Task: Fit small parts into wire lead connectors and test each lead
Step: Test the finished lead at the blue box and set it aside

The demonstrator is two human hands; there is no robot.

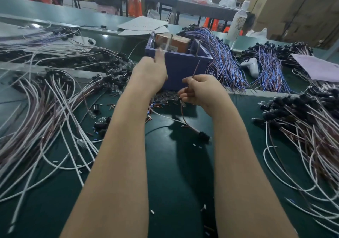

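From my remote seat I see the green bench [176, 173] hemmed in by a pile of white and brown leads [45, 112] on the left and another heap of leads [308, 127] on the right. The only open mat is the strip between the forearms, running to the near edge. A purple box [183, 67] stands just beyond both hands, with a blue-wired bundle [223, 63] against its right side.

The left hand [149, 72] is raised at the box's near wall. Its fingers are motion-blurred, so I cannot tell its grip. The right hand [200, 92] curls around a brown lead [183, 114]. The lead's bare end pokes up above the fist, and its black connector [202, 135] rests on the mat just below the hand. Small parts [163, 100] lie heaped at the box's foot, between the wrists.

The label on the orange carton [174, 41] is too blurred to read.
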